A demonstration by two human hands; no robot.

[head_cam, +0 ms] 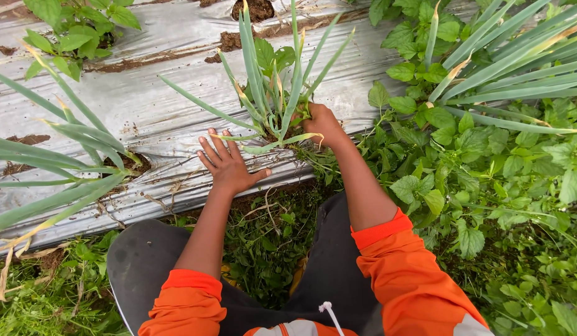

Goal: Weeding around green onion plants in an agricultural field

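- Silver plastic mulch sheet [145, 106] covers the raised bed, creased and flecked with soil; every place below is given from the green onion clump [273, 93] growing through a hole in it.
- Left hand [228, 163] lies just below and to the left of the clump's base, palm down on the sheet, fingers spread wide and flat, thumb out to the side; it has hold of nothing.
- Right hand [321, 122] is at the lower right of the clump, right against its base, fingers curled in among the stalks and low weeds; it looks closed around something there, but whether that is an onion stalk or a weed cannot be made out.
- The clump stands upright, long hollow leaves fanning up and outward, a few tips yellowed, one pale leaf bent flat across the sheet between the two hands.
- Orange sleeves [388, 261] are pushed up both forearms, below the clump, with dark trousers [329, 261] between them.
- Broad-leaved weeds [481, 180] crowd the ground to the right of the clump.
- Another onion plant [58, 155] grows well to the left of the clump, and a third [512, 68] to the upper right.
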